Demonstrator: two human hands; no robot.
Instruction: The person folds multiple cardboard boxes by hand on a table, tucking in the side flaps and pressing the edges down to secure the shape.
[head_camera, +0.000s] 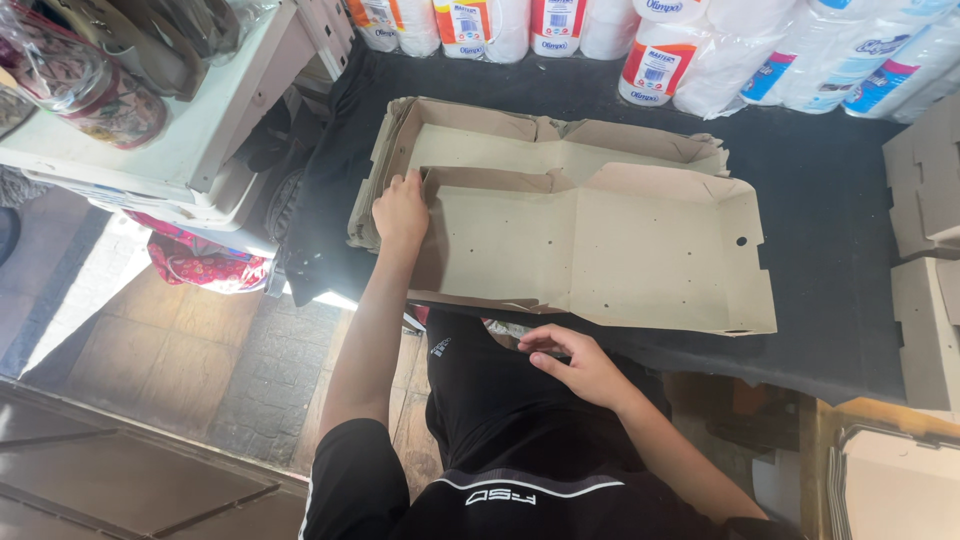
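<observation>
We see one flat cardboard box blank (600, 250) atop a stack of blanks (560, 140) on the black-covered bench (830, 220). Left hand (400, 212) presses its left flap, fingers together; right hand (580, 365) sits near its front edge, fingers loosely apart. White wrapped paper rolls (700, 50) line the back; tiled floor (200, 360).

Person wears a black short-sleeved shirt, sleeve hem ending above the elbow. Thin white curved piping runs across the front, with small white block lettering just below it. Black shorts or trousers, a small white logo on the thigh. Both forearms bare. Left hand (401, 212) and right hand (578, 365) bare: no gloves, rings or watch visible.
</observation>
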